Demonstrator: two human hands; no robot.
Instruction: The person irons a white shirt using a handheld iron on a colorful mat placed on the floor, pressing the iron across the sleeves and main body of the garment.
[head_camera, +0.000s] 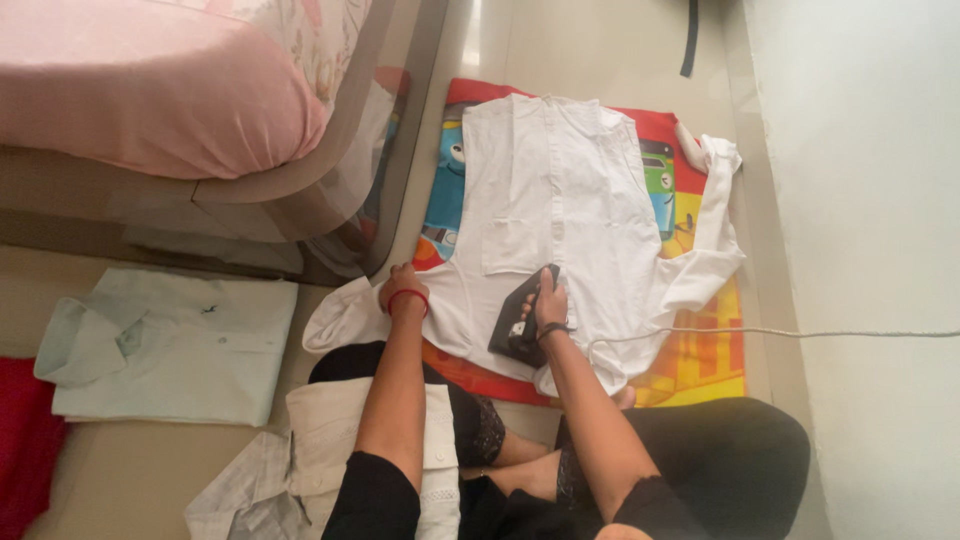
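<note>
- One white shirt (560, 200), spread flat with its front upward.
- One black iron (520, 318), resting on the white shirt.
- One white cord (780, 332), running from the iron toward the right edge.
- One colourful cartoon-print mat (700, 350), lying under the white shirt.
- One folded pale green shirt (175, 345), on the floor at left.
- Two further light garments: one cream (330, 430), one grey-white (245, 490), near the lap.
- One red cloth (22, 440), at the left edge.
- One bed with pink cover (150, 85).
- Two hands: left hand (402, 290), right hand (548, 300).
- One red wristband (407, 295), on the left wrist.
</note>
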